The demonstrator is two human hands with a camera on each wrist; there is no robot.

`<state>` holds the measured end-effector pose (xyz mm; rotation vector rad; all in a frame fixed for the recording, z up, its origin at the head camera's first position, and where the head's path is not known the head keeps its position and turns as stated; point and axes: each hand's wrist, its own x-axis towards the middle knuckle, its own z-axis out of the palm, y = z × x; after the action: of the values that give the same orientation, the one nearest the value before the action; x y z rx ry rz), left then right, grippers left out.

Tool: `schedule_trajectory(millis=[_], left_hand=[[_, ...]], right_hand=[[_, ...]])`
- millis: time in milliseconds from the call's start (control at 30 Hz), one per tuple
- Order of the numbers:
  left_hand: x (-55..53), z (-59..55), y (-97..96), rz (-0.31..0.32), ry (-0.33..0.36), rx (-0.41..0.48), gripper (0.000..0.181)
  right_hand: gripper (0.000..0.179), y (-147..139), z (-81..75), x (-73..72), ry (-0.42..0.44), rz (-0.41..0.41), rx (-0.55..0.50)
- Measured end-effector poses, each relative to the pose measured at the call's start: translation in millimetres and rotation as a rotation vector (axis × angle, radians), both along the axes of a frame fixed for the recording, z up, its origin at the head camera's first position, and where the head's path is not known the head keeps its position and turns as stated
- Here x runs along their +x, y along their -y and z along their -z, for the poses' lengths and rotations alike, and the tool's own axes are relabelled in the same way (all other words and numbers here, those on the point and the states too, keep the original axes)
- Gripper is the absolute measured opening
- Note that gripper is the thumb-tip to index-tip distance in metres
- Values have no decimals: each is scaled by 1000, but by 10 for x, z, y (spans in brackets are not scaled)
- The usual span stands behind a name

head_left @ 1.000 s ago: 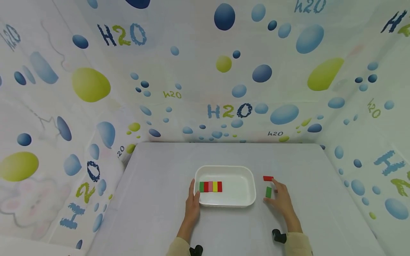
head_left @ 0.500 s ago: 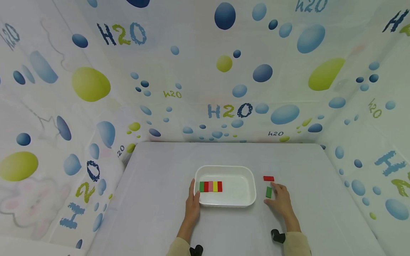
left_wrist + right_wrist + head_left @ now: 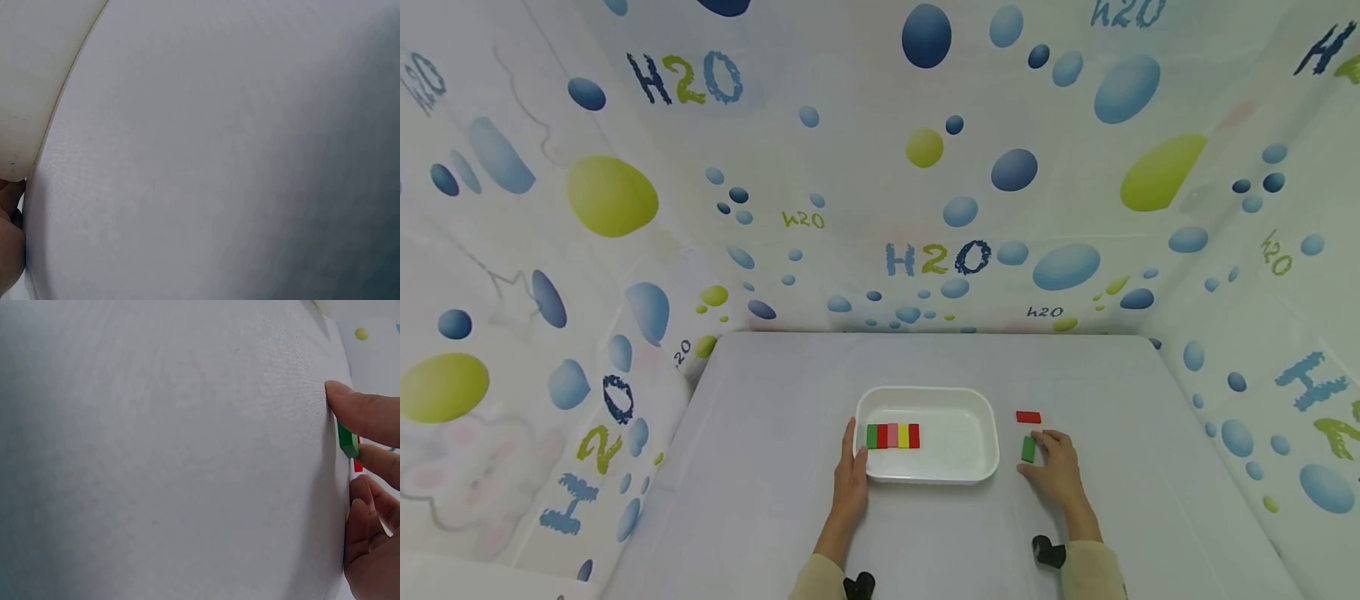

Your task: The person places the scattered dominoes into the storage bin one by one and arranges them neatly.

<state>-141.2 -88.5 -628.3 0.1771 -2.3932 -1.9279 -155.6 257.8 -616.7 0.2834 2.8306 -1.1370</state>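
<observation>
A white tray (image 3: 955,450) lies mid-table in the head view. Inside it, several coloured blocks (image 3: 892,436) form a row against its left side: green, red, pink, yellow and red. My left hand (image 3: 850,485) grips the tray's left edge, the thumb at the near corner and the fingers along the outside. Right of the tray, my right hand (image 3: 1060,475) has thumb and index finger at opposite ends of a green block (image 3: 1027,449) lying on the table; in the right wrist view the index finger touches this green block (image 3: 347,440). A red block (image 3: 1028,417) lies just beyond.
A pale cloth covers the table (image 3: 760,417). Behind and at both sides stand white walls (image 3: 850,167) printed with coloured spots and letters. Black wrist mounts (image 3: 1048,552) sit by the sleeves.
My right index finger has drawn back from the red block to the green block, narrowing its gap to the thumb. My left hand and the tray hold their places.
</observation>
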Motion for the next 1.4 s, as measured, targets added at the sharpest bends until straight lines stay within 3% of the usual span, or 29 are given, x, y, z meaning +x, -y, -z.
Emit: schedule_trajectory(millis=[267,600,833,1200,1400], left_hand=[[-1,-2,2,2,3,1,56],[0,-1,-2,3,4,-9,56],[-5,6,0,0,10,-6,56],[-3,12,11,1,29,7,55],[1,5,6,1,26,8,55]], right_hand=[[55,-7,27,-5,-70,13,-4],[52,-21,40,20,-86,27,-37],[51,-11,47,50,-83,68,-55],[53,-44,19,145,-161,152,-92],[55,-71,0,162,-140,175,-122]])
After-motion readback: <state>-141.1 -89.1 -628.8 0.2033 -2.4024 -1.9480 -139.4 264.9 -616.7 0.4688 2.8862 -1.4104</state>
